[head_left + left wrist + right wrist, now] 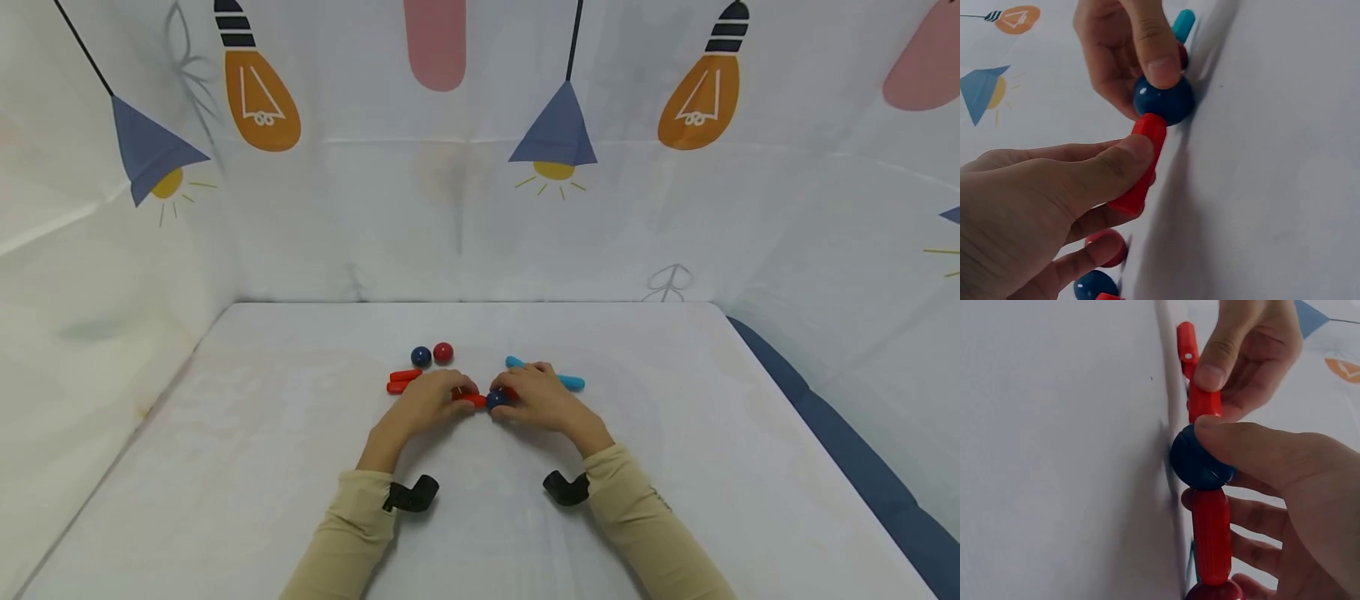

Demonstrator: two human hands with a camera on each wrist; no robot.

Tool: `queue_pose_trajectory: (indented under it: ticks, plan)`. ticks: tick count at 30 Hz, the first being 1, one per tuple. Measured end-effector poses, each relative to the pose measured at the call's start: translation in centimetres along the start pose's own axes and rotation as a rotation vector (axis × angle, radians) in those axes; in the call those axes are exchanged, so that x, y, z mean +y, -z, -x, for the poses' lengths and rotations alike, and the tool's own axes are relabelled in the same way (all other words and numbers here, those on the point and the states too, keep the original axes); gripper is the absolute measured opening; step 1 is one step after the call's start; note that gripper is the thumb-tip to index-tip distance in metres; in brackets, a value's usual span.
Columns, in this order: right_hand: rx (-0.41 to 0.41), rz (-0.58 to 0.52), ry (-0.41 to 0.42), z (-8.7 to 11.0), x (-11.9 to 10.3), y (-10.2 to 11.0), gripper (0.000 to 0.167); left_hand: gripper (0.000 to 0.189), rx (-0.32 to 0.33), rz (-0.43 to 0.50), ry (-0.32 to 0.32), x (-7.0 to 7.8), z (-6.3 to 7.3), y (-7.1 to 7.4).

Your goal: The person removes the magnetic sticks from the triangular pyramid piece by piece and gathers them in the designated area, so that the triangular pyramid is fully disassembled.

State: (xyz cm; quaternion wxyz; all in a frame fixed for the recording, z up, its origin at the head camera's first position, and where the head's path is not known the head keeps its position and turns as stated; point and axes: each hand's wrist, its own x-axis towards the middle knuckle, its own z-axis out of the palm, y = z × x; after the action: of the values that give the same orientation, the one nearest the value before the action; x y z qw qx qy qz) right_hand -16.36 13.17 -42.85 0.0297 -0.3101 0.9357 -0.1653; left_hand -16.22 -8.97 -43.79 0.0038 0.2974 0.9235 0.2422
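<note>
Between thumb and fingers, my left hand [429, 403] pinches a red rod [1151, 130]. One end of that rod meets a dark blue ball [1175, 103], which my right hand [546, 402] grips with thumb and fingers. Another red rod [1212, 537] extends from the ball's other side beneath the right fingers. At that rod's far end is a red ball [1216, 592]. In the head view the hands face each other over the middle of the table, and the right fingers partly cover the ball and second rod.
Beyond the left hand lie a loose dark blue ball [421, 357] and a red ball [443, 352], with red rods [406, 376] beside them. Light blue rods [572, 383] lie behind the right hand. A patterned white curtain [337, 225] borders the white table [247, 450].
</note>
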Motion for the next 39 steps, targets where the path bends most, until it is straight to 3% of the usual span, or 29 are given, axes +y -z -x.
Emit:
queue_pose_trajectory:
  ticks: [4,9,13,17,22,27,35,39]
  plan:
    - [0.006,0.009,0.0,-0.3,-0.6,-0.5,0.031,0.019,-0.05,0.027,0.008,-0.1,0.2,0.8]
    - [0.007,0.021,0.005,-0.5,-1.1,-0.9,0.028,0.016,-0.106,0.046,-0.029,-0.4,0.6,1.6]
    - [0.03,0.031,-0.034,-0.4,-0.9,-1.0,0.026,0.014,-0.127,0.065,-0.004,-1.1,1.2,2.4]
    - [0.028,0.017,-0.083,-0.3,-0.4,-0.9,0.033,0.012,-0.079,0.085,0.067,-2.4,1.9,3.3]
    - [0.024,-0.004,-0.055,-0.2,-0.1,-0.6,0.036,0.014,-0.004,0.088,0.142,-4.1,3.0,4.2]
    - [0.03,0.018,-0.038,0.0,0.4,0.2,0.036,0.018,0.037,0.115,0.177,-5.4,3.8,4.4]
    - [-0.004,-0.034,-0.049,0.6,1.4,1.4,0.018,0.017,0.05,0.105,0.203,-6.2,4.0,4.0]
    - [-0.022,-0.032,-0.047,0.5,1.7,1.3,0.017,0.016,0.05,0.113,0.216,-5.9,4.1,4.1]
